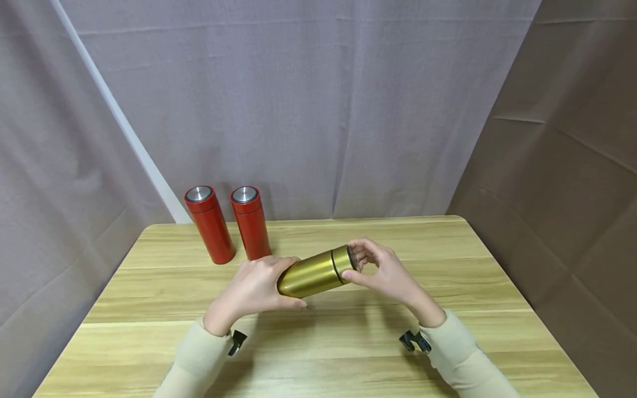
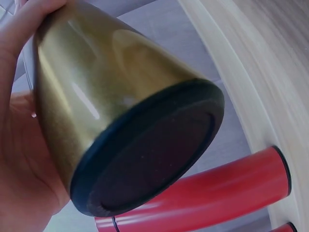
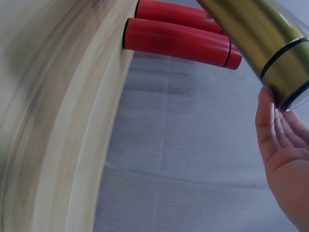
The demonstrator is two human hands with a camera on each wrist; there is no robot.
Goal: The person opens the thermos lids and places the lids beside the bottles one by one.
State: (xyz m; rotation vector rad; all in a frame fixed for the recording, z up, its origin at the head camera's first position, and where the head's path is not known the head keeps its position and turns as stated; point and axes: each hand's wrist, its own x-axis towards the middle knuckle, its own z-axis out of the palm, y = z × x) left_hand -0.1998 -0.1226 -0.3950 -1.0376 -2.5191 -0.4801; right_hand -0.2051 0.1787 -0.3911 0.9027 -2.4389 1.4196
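- The person's left hand (image 1: 256,284) wraps round the base end of a gold vacuum flask (image 1: 313,273), its thumb on the near side.
- The right hand (image 1: 380,271) pinches the flask's capped end, thumb on the near side and the other fingers curved round the far edge.
- The gold flask is held above the counter (image 1: 323,348) between the two hands, tilted, with its gold cap (image 1: 343,262) towards the right and slightly raised; a dark line rings the joint below the cap.
- The left wrist view shows the flask's round black base (image 2: 159,154).
- Cream sleeves (image 1: 463,348) cover both forearms, with a small black device (image 1: 415,341) at each cuff.
- Beyond the left hand, two red vacuum flasks (image 1: 211,229) with silver-topped lids (image 1: 244,194) stand upright, near each other but apart, towards the back left of the wood-grain counter.
- Grey curtains (image 1: 298,110) hang behind, a pale strip (image 1: 119,116) showing at the left; a browner curtain (image 1: 572,166) hangs at the right.
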